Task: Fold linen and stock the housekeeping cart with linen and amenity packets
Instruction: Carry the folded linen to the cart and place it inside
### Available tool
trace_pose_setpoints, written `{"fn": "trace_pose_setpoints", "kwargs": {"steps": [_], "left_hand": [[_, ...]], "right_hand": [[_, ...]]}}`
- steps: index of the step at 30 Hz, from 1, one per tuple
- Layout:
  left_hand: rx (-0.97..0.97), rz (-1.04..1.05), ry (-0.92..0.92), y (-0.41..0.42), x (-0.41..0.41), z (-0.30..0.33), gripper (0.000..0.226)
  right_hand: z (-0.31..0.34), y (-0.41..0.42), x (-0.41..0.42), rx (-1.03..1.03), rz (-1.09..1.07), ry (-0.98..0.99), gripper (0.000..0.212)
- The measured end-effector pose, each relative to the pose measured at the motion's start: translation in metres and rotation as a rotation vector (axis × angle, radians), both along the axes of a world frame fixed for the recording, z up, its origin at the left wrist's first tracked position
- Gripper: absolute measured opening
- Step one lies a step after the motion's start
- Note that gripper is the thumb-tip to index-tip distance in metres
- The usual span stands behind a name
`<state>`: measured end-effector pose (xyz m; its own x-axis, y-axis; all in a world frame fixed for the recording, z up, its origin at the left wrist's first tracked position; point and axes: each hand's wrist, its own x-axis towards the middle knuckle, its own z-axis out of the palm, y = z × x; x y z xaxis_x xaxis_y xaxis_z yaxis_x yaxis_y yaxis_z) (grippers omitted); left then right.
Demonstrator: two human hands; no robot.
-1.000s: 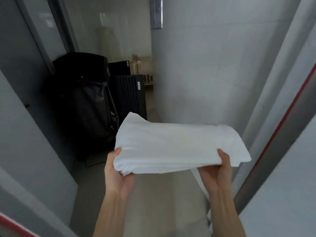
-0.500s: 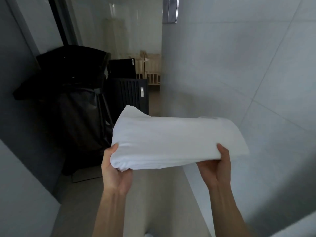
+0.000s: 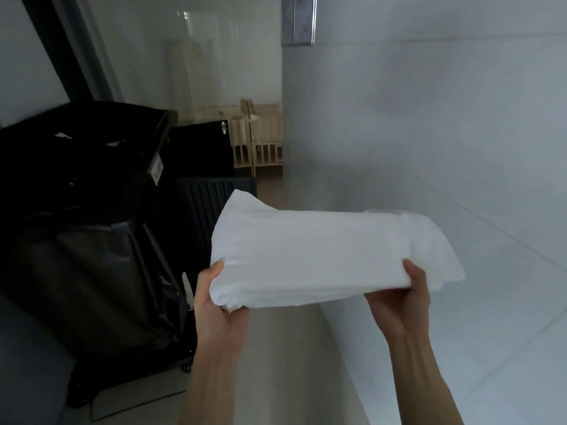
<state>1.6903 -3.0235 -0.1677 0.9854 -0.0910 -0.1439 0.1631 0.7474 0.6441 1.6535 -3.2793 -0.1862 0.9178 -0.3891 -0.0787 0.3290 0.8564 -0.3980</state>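
I am carrying a folded white linen bundle [image 3: 325, 256] level in front of me in a narrow tiled corridor, my left hand [image 3: 219, 305] gripping its near left corner, thumb curled over the top and fingers hidden underneath, while my right hand [image 3: 399, 299] is gripping the near right end the same way. A black housekeeping cart [image 3: 92, 246] with a dark bag is standing at the left, near the bundle but apart from it; pale wooden cribs [image 3: 260, 139] are showing far down the passage, a grey tiled wall [image 3: 445, 133] rising at right
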Motion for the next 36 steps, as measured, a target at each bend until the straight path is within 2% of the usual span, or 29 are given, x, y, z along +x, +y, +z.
{"fn": "trace_pose_setpoints", "kwargs": {"steps": [5,12,15,19,25,31,36], "left_hand": [[0.024,0.010,-0.120,-0.035,0.093,0.000,0.028],[-0.012,0.124,-0.195,-0.089,0.241,0.020,0.036],[0.020,0.150,-0.237,-0.104,0.296,0.031,0.039],[0.055,0.203,-0.282,-0.113,0.366,0.040,0.041],[0.038,0.254,-0.331,-0.108,0.486,0.026,0.035],[0.006,0.302,-0.300,-0.085,0.626,0.023,0.034],[-0.010,0.364,-0.285,-0.057,0.712,0.021,0.032]], "right_hand": [[-0.008,-0.038,0.110,-0.019,0.039,-0.029,0.032],[0.014,-0.094,0.284,-0.050,0.143,-0.081,0.045],[0.025,-0.108,0.347,-0.037,0.197,-0.129,0.040],[0.030,-0.116,0.425,-0.040,0.221,-0.163,0.050],[0.025,-0.110,0.559,-0.041,0.250,-0.156,0.042],[0.034,-0.085,0.706,-0.076,0.273,-0.096,0.053],[0.032,-0.055,0.806,-0.117,0.363,-0.077,0.048]]}}
